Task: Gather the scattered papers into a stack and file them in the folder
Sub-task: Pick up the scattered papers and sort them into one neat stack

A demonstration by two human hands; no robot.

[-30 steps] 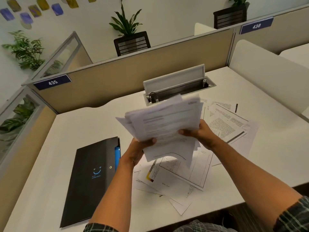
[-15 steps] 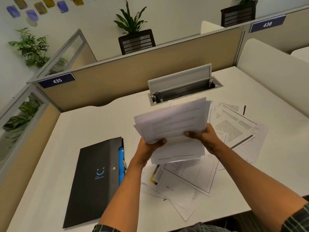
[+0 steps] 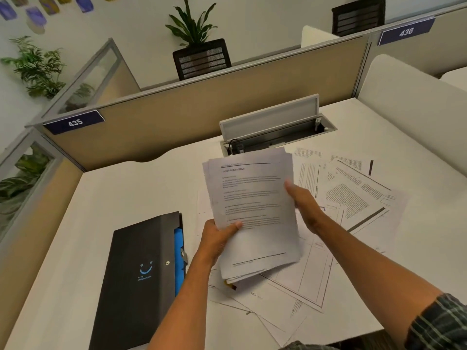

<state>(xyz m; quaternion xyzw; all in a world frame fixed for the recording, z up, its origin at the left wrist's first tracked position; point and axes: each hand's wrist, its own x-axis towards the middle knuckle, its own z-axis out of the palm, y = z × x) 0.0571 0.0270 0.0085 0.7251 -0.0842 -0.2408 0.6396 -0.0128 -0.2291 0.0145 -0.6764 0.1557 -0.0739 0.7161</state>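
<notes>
The left hand (image 3: 217,238) pinches a thick white printed-paper sheaf (image 3: 252,210) upright, right hand (image 3: 303,205) spread flat beside that grip, seemingly to square its edges.

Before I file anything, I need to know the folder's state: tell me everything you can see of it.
The folder is black, smooth and plastic-looking, lying flat and closed on the desk, left of the left hand and apart from it. Its cover bears a small blue smiley logo and a round snap. A blue inner layer shows along its right edge, beside a small metal clasp. No papers touch it.
</notes>
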